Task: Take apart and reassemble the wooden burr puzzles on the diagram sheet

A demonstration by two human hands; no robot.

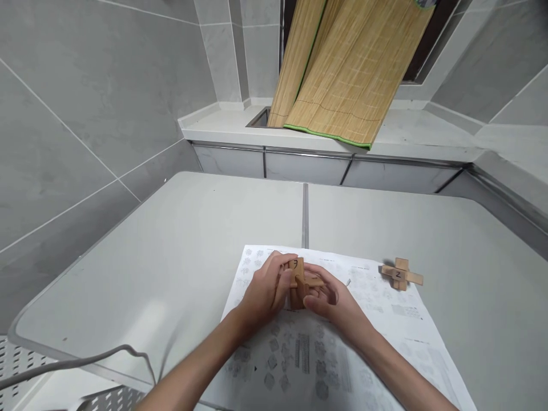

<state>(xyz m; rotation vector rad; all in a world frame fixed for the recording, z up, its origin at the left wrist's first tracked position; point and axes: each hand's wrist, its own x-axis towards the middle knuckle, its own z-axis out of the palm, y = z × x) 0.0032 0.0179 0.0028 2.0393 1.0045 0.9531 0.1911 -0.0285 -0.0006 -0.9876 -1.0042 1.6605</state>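
Note:
Both my hands meet over a printed paper sheet on a grey table. My left hand and my right hand are each closed around a small wooden puzzle made of crossed bars, one bar marked with a handwritten number. The puzzle stands upright between my fingers, just above the sheet. A second wooden puzzle, cross-shaped and also numbered, lies on the sheet's far right corner, apart from my hands.
Grey tiled walls rise at the left. A ledge runs behind the table, with a rolled bamboo mat leaning on it. A grey cable crosses a perforated metal shelf at the lower left.

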